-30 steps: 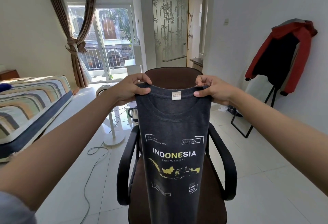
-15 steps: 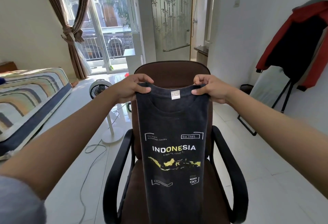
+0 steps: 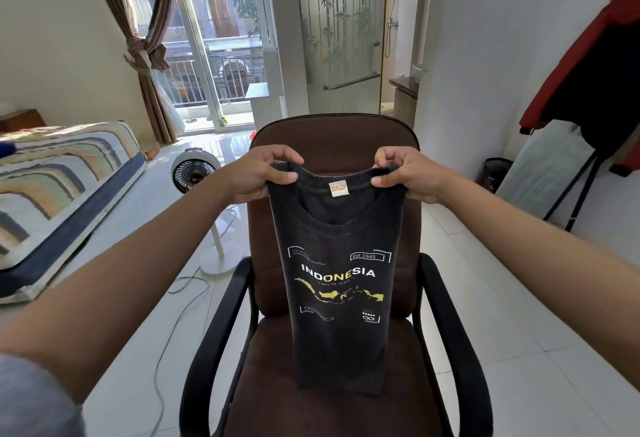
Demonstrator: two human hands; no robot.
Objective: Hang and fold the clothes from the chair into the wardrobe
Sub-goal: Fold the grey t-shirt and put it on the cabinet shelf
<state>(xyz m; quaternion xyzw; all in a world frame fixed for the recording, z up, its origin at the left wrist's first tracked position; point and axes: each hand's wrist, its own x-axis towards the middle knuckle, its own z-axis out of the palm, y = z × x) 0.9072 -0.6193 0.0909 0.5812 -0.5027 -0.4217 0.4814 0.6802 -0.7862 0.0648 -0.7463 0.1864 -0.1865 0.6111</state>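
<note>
Both arms outstretched; left hand (image 3: 258,173) and right hand (image 3: 405,173) each pinch a top corner of the dark folded Indonesia T-shirt (image 3: 339,284) by the collar. It hangs lengthwise, hem touching the brown office chair (image 3: 332,135) seat. Striped bed (image 3: 65,173) far left.

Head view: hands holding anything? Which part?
Both hold the dark grey printed T-shirt by its top corners beside the collar: left hand, right hand.

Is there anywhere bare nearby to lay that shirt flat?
The brown chair seat is bare on both sides of the hanging T-shirt, inside the black armrests. White floor right of the chair is open. Left is crowded: fan, its cable, then the bed.
</note>
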